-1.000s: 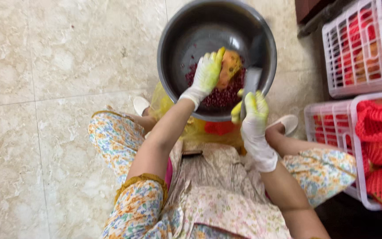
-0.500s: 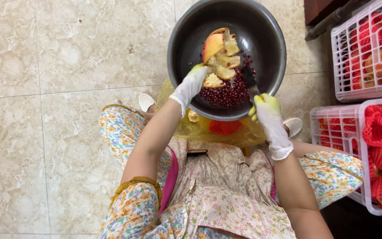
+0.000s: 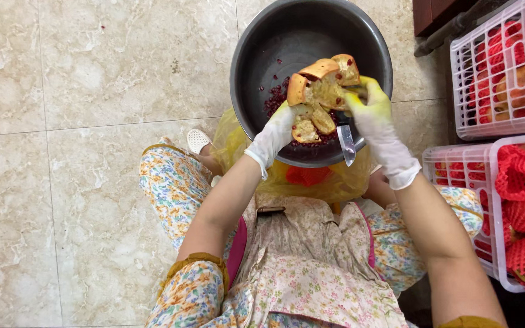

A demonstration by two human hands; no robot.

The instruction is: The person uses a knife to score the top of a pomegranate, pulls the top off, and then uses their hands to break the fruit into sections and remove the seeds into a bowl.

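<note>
Both gloved hands — left hand (image 3: 277, 130), right hand (image 3: 375, 115) — grip an opened pomegranate (image 3: 320, 97) over a metal bowl (image 3: 256, 54) of red seeds; a knife (image 3: 346, 140) points down beside the right hand.

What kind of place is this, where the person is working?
Likely a home or small shop floor used for preparing fruit, not a proper kitchen counter. The person sits low over a tiled floor, pulling apart a pomegranate over a metal bowl, with plastic crates of netted fruit alongside.

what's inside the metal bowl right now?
Dark red pomegranate seeds lie on the bottom of the bowl. The opened pomegranate, held by both gloved hands above it, covers most of the pile, so its full extent cannot be seen.
</note>
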